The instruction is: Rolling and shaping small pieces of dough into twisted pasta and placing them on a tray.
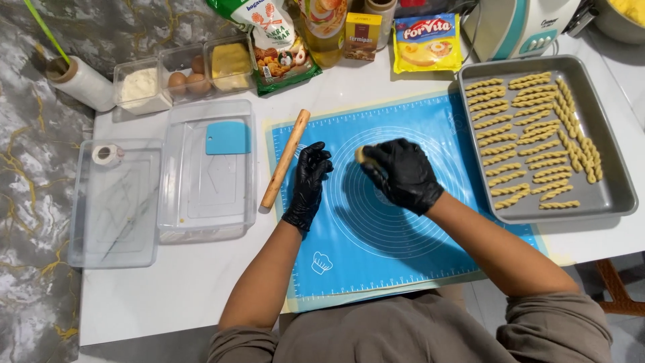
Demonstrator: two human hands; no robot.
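Both my hands wear black gloves over a blue silicone baking mat point(376, 249). My right hand point(402, 175) is closed around a small pale piece of dough point(363, 155), whose end shows at the fingertips. My left hand point(309, 183) lies flat on the mat with its fingers apart, holding nothing. A wooden rolling pin point(285, 158) lies just left of it, along the mat's left edge. To the right, a grey metal tray point(608, 195) holds several twisted dough sticks point(531, 138) in rows.
A clear plastic box point(201, 215) with a blue scraper point(228, 138) on it and a clear lid point(114, 208) stand at left. Along the back are tubs of flour, eggs point(188, 82) and butter, packets, an oil bottle and a mixer point(521, 27).
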